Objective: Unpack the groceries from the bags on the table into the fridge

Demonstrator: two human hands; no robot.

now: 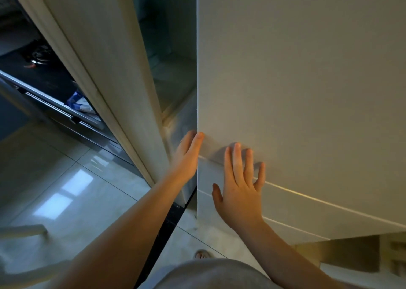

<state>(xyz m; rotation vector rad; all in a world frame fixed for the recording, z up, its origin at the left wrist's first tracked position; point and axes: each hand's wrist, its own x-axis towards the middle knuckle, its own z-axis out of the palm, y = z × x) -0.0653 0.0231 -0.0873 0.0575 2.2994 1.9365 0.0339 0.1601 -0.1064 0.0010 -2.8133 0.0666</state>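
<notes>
1 fridge door (296, 80) bears 2 flat, straight-fingered hands: left hand (186, 154), right hand (240, 192).

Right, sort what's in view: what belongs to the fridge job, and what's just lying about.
Job: grey door; left hand at its edge; right hand flat on it.

Lying about: blue-and-white packet on the dark counter at left; blurred dark clutter further back; tiled floor.
</notes>
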